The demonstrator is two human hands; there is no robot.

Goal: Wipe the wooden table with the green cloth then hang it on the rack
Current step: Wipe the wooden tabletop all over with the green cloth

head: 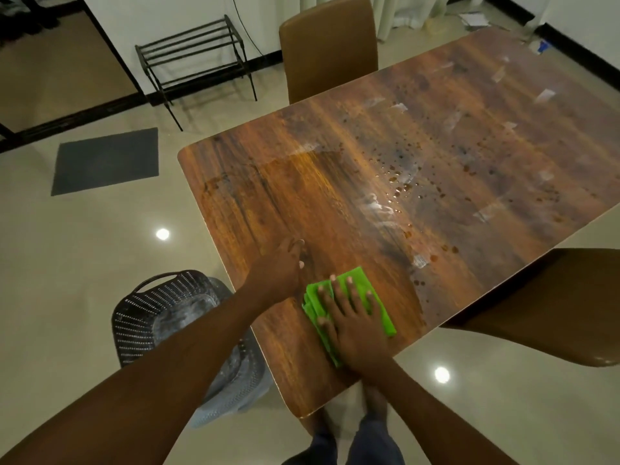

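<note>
The step in hand looks to be the wiping itself, and doing it well means keeping the green cloth [349,310] folded flat under an even palm and working in overlapping passes out from the near corner of the wooden table [369,182] toward the droplets [399,182] and pale smears that sit farther across it, since that far stretch appears unwiped. The cloth lies on the table close to its near edge, well short of the wet patch. The right hand [355,327] is spread wide and pressed flat on top of the cloth, fingers fanned and nothing gripped, so the cloth is pinned rather than pinched; lifting the palm would probably let it bunch. The left hand [285,270] rests on the table just to the left of the cloth, apparently bracing, though its fingers curl away from the camera and how open it is cannot be told. The rack [198,58] stands on the floor beyond the table's far left corner, against the wall, bare as far as can be seen.
</note>
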